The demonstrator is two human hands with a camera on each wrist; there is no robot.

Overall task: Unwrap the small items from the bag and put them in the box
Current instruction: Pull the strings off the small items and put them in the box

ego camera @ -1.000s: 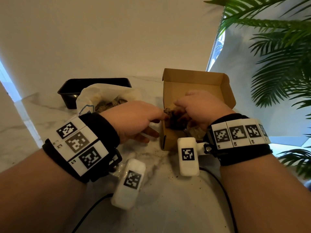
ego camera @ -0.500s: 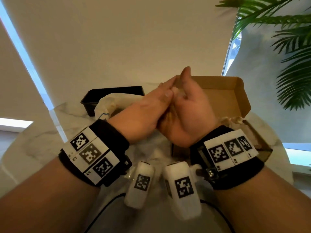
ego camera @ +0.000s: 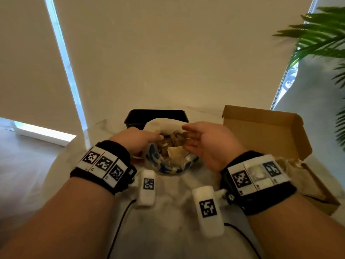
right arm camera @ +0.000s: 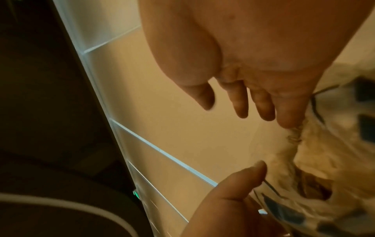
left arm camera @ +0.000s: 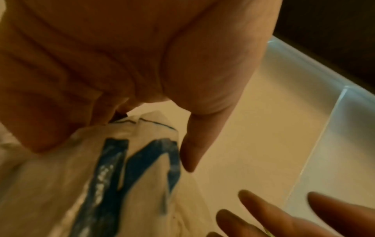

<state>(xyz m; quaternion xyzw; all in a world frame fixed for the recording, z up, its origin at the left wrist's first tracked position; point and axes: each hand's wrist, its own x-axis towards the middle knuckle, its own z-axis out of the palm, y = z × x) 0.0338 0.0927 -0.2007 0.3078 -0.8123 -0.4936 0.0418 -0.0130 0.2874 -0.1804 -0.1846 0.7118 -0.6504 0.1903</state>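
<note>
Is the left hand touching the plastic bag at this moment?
Touching. In the left wrist view the left hand lies against the bag, its curled fingers on the rim with no gap.

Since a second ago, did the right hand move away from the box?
Yes. The right hand left the cardboard box and went left, to the bag.

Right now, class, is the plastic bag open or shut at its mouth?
Open. The plastic bag gapes at the top in the head view, wrapped items showing inside, between the left hand and right hand.
</note>
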